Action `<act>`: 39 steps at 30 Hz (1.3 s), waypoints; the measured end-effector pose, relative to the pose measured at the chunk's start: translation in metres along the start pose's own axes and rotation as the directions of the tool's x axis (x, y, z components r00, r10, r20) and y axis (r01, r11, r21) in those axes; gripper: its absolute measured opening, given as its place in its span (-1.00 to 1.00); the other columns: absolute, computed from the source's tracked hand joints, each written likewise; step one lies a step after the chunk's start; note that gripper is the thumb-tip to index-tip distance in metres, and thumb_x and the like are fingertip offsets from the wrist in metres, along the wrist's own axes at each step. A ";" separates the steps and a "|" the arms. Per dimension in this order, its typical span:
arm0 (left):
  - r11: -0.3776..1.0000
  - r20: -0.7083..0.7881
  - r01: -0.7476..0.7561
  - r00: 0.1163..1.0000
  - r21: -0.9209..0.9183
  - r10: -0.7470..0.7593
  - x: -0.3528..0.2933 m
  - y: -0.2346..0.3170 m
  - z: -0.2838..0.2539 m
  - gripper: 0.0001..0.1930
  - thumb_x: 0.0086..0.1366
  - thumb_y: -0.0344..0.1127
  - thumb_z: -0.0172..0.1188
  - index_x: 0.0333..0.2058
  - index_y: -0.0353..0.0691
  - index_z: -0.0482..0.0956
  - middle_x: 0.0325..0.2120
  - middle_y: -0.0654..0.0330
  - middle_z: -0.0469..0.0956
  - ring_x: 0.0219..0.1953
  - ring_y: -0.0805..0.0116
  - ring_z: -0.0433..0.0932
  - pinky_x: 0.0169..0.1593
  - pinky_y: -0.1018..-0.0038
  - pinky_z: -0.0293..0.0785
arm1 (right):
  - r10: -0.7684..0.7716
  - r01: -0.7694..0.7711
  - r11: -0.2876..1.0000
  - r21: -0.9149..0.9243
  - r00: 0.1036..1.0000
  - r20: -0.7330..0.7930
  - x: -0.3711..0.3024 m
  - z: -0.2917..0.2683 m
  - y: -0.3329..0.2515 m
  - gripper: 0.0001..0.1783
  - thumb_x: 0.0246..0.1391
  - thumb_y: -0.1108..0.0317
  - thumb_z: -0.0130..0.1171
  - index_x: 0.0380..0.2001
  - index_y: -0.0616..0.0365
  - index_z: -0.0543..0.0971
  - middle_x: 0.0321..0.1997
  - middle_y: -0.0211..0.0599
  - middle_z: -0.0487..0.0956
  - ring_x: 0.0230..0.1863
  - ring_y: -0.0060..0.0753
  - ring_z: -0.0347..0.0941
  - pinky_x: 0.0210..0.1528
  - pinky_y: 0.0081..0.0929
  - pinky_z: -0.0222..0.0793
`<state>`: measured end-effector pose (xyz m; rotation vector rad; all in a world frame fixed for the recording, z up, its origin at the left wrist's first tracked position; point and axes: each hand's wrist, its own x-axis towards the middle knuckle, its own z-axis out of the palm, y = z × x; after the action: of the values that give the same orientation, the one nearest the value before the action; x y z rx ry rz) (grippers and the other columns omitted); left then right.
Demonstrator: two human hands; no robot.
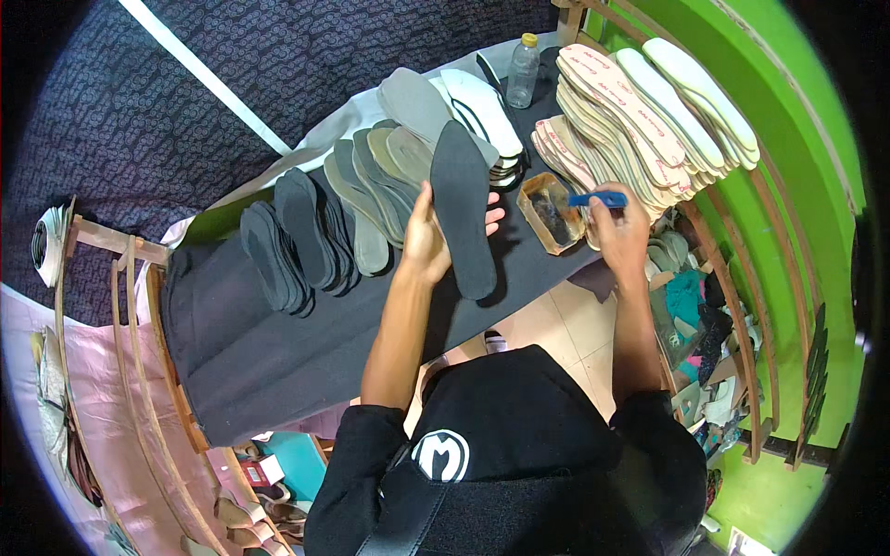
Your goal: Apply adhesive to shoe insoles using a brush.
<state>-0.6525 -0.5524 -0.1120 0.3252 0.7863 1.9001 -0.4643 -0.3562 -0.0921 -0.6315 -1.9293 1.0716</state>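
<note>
- From where I stand, the left hand point(426, 241) grasps a dark insole point(464, 213) from beneath, the thumb at its left edge and fingertips showing past its right edge.
- The right hand point(619, 222) is clenched round a blue tool point(595, 198); I can't make out the tool's tip, which points left over the tub.
- That tub point(533, 222), amber and open with something dark inside, sits just left of the right fingers, between the 2 hands.
- Left of the left fingers lie 2 black stacks point(311, 227), and nearer to them, a row of grey and olive insoles point(371, 185).
- Beyond the left fingertips is a white pile point(487, 116).
- A clear bottle point(522, 74) with a yellow cap stands farther off, ahead of the tub.
- Pale insoles point(630, 120) are heaped just beyond the right fingers.
- Beneath the left fingers spreads the dark-covered table point(269, 371).
</note>
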 end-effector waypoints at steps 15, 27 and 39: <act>0.990 0.137 0.070 0.989 -0.126 -0.053 0.005 0.000 0.023 -0.27 0.47 0.22 -0.42 0.28 -0.30 0.20 0.18 -0.08 0.38 0.14 -0.15 0.45 0.12 0.11 0.48 | -0.200 0.161 0.792 0.589 0.980 0.001 0.037 0.020 -0.072 -0.79 0.10 0.59 0.16 -0.16 0.34 0.49 -0.23 -0.12 0.61 -0.26 -0.39 0.56 -0.16 -0.44 0.51; 0.993 0.107 -0.022 0.994 -0.118 0.035 -0.002 0.021 0.016 -0.37 0.46 0.19 -0.28 0.19 -0.23 0.32 0.06 -0.02 0.49 0.03 0.00 0.53 0.12 0.11 0.49 | -0.807 0.824 0.533 0.193 0.426 0.408 0.008 0.040 -0.082 -0.49 -0.43 0.64 0.30 -0.22 0.26 0.54 -0.03 -0.09 0.55 -0.15 -0.06 0.54 -0.15 -0.26 0.50; 0.987 0.104 0.002 0.994 -0.161 0.015 -0.014 0.013 0.013 -0.29 0.46 0.20 -0.28 0.25 -0.35 0.22 0.18 -0.19 0.34 0.18 -0.21 0.39 0.21 -0.01 0.38 | -0.501 0.376 0.860 0.345 0.749 0.434 0.068 0.037 -0.107 -0.85 0.08 0.48 0.22 -0.26 0.28 0.56 -0.31 -0.21 0.60 -0.29 -0.43 0.53 -0.24 -0.48 0.42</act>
<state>-0.6485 -0.5632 -0.0919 0.3244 0.5588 1.9222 -0.5360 -0.3778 0.0166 0.2897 -2.1884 1.2018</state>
